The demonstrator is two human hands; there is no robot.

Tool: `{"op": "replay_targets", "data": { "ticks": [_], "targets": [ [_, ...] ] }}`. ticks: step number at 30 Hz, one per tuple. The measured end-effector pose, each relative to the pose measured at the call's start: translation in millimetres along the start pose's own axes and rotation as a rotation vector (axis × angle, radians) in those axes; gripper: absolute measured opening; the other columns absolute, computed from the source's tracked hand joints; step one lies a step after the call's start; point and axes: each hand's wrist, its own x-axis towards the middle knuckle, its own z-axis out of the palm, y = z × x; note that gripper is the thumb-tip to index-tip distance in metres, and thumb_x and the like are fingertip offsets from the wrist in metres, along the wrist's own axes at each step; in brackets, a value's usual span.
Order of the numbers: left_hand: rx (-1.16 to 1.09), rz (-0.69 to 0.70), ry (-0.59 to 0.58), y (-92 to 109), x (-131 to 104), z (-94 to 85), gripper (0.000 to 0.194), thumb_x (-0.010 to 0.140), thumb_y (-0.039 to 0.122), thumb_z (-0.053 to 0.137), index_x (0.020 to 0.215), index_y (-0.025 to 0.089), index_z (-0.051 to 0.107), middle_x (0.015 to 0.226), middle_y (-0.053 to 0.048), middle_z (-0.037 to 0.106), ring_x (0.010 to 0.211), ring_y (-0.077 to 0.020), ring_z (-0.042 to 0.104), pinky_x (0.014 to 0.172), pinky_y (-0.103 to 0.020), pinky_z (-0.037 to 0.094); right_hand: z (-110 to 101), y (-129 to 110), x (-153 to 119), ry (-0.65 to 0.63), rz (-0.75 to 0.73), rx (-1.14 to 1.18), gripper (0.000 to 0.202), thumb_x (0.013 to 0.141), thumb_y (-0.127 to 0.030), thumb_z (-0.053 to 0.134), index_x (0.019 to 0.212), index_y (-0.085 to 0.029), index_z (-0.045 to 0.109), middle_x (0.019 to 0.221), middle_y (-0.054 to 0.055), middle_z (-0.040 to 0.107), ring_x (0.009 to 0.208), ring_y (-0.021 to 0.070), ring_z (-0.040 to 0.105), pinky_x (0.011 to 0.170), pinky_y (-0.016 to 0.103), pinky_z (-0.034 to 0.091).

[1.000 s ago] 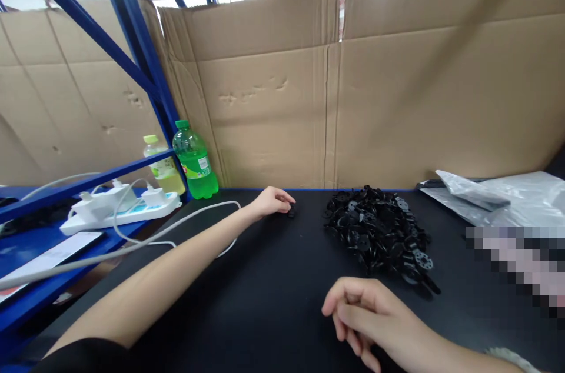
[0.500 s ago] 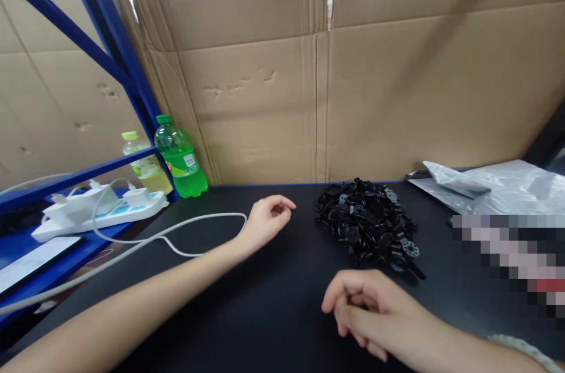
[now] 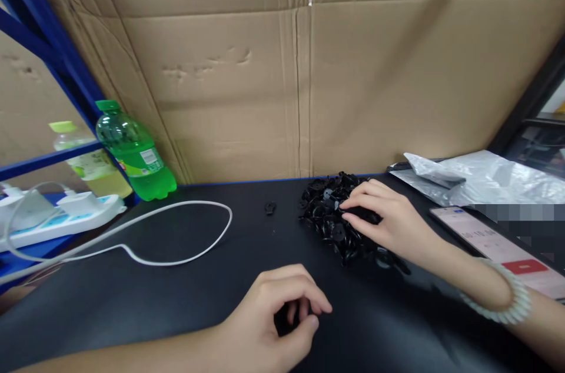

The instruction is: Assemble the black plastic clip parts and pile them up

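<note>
Near the surface's (image 3: 185,296) far edge, my right hand (image 3: 392,217), fingers (image 3: 364,201) parted, meets black pieces (image 3: 339,233), any grip unclear. Those look light, stiff, best pinched by rims. My left hand (image 3: 256,320) curls, tips apart, seemingly empty.

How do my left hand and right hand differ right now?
Your left hand is curled nearer the camera, away from the pile of black parts; your right hand is at that pile. The right hand has a pale beaded bracelet behind it, while the left hand shows none. Both hands are ungloved, with bent fingers.
</note>
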Motion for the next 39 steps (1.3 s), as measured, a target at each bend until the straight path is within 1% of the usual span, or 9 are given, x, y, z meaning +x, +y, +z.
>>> {"op": "replay_targets", "data": {
  "ticks": [5, 11, 15, 18, 22, 26, 30, 35, 39],
  "targets": [
    [-0.019, -0.030, 0.030, -0.9, 0.9, 0.6, 0.023, 0.077, 0.002, 0.053, 0.090, 0.011, 0.069, 0.081, -0.008, 0.066, 0.063, -0.0143, 0.058, 0.058, -0.025, 0.049, 19.3, -8.0, 4.7, 0.032, -0.039, -0.005, 0.007, 0.084, -0.015, 0.069, 0.087, -0.021, 0.074, 0.088, 0.006, 0.067, 0.084, 0.0243, 0.055, 0.078, 0.040, 0.047],
    [-0.046, -0.074, 0.125, -3.5, 1.4, -1.1, 0.024, 0.079, 0.003, 0.053, 0.091, 0.015, 0.069, 0.081, -0.005, 0.065, 0.067, -0.0146, 0.060, 0.061, -0.025, 0.049, 8.8, -20.8, 2.3, 0.227, -0.016, 0.046, 0.011, 0.088, -0.011, 0.061, 0.084, -0.019, 0.066, 0.092, 0.007, 0.067, 0.088, 0.0228, 0.058, 0.081, 0.039, 0.045],
    [-0.147, -0.165, 0.204, -6.1, 2.3, -0.9, 0.022, 0.083, 0.007, 0.054, 0.100, 0.017, 0.065, 0.083, -0.003, 0.064, 0.072, -0.0147, 0.062, 0.067, -0.026, 0.052, -0.7, -40.4, -4.1, 0.281, 0.181, 0.275, 0.008, 0.089, -0.015, 0.060, 0.087, -0.021, 0.063, 0.083, 0.001, 0.064, 0.073, 0.0157, 0.057, 0.066, 0.029, 0.045],
    [-0.283, -0.187, 0.223, -7.1, 2.0, 2.6, 0.030, 0.084, 0.009, 0.058, 0.111, 0.022, 0.058, 0.096, -0.004, 0.064, 0.075, -0.0131, 0.062, 0.069, -0.026, 0.054, -1.9, -55.9, -10.0, 0.208, 0.398, 0.603, 0.003, 0.087, -0.023, 0.064, 0.085, -0.022, 0.063, 0.077, -0.001, 0.064, 0.067, 0.0135, 0.058, 0.060, 0.025, 0.045],
    [-0.391, -0.129, 0.257, -3.8, -0.8, 8.3, 0.059, 0.075, 0.005, 0.073, 0.122, 0.031, 0.051, 0.119, -0.004, 0.059, 0.089, -0.0147, 0.063, 0.072, -0.024, 0.056, 8.7, -75.5, -18.6, -0.077, 0.629, 0.981, 0.012, 0.082, -0.029, 0.068, 0.078, -0.019, 0.063, 0.066, -0.001, 0.064, 0.056, 0.0108, 0.055, 0.047, 0.020, 0.040],
    [-0.385, -0.089, 0.255, 1.6, -1.7, 8.5, 0.053, 0.072, 0.005, 0.078, 0.116, 0.028, 0.060, 0.101, -0.001, 0.065, 0.085, -0.0147, 0.063, 0.070, -0.022, 0.055, 25.1, -83.4, -24.0, -0.249, 0.741, 1.110, 0.018, 0.078, -0.031, 0.070, 0.073, -0.017, 0.061, 0.058, -0.004, 0.057, 0.047, 0.0080, 0.048, 0.043, 0.019, 0.038],
    [-0.422, -0.149, 0.334, 0.7, 1.1, 4.4, 0.032, 0.076, 0.007, 0.074, 0.103, 0.023, 0.067, 0.089, 0.000, 0.066, 0.081, -0.0133, 0.063, 0.068, -0.020, 0.053, 14.2, -76.8, -23.1, -0.327, 0.587, 0.873, 0.017, 0.084, -0.034, 0.066, 0.088, -0.018, 0.066, 0.070, 0.000, 0.062, 0.058, 0.0121, 0.054, 0.049, 0.022, 0.044],
    [-0.480, -0.277, 0.446, -5.1, 4.6, 0.8, 0.033, 0.073, 0.011, 0.076, 0.103, 0.020, 0.066, 0.085, 0.000, 0.065, 0.082, -0.0141, 0.063, 0.073, -0.023, 0.054, -27.8, -73.5, -27.6, -0.644, 0.016, 0.388, 0.052, 0.069, -0.018, 0.084, 0.116, -0.031, 0.065, 0.117, 0.001, 0.060, 0.094, 0.0180, 0.063, 0.083, 0.027, 0.051],
    [-0.485, -0.332, 0.423, -6.4, 5.8, 1.2, 0.036, 0.072, 0.013, 0.076, 0.107, 0.019, 0.067, 0.088, -0.001, 0.066, 0.083, -0.0151, 0.063, 0.076, -0.026, 0.054, -26.0, -75.2, -31.5, -0.651, -0.142, 0.253, 0.019, 0.084, -0.009, 0.069, 0.091, -0.026, 0.067, 0.113, 0.001, 0.058, 0.100, 0.0174, 0.060, 0.085, 0.026, 0.051]
  ]
}}
